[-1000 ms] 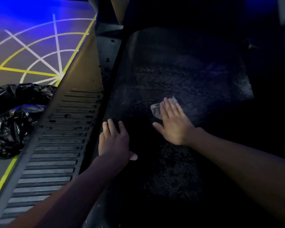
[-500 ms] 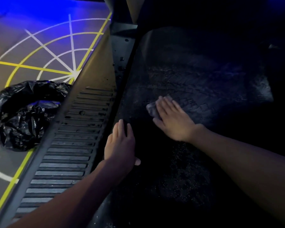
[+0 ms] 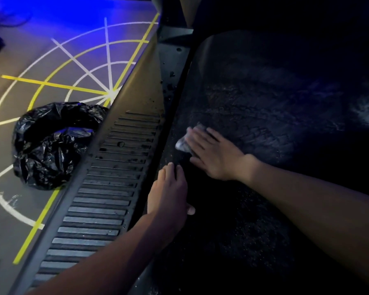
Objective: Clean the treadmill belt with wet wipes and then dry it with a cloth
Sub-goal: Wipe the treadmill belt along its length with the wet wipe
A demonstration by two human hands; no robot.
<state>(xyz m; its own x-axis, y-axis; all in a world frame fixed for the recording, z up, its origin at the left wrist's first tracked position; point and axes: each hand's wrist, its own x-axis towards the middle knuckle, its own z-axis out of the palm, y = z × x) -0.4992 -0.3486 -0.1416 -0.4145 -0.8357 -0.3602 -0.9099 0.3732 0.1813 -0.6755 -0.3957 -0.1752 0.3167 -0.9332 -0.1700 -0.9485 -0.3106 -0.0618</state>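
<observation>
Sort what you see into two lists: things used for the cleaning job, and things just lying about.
In use: belt; wipe, pressed flat under the right hand; left hand, resting at the belt's edge.
Lying about: black bin bag; ribbed side rail; painted floor lines.

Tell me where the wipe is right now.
In the head view, the wipe sits on the treadmill belt near its left edge, pressed under the right hand, just ahead of the left hand.

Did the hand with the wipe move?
Yes. The right hand slid the wipe left across the belt, closer to the ribbed side rail.
</observation>
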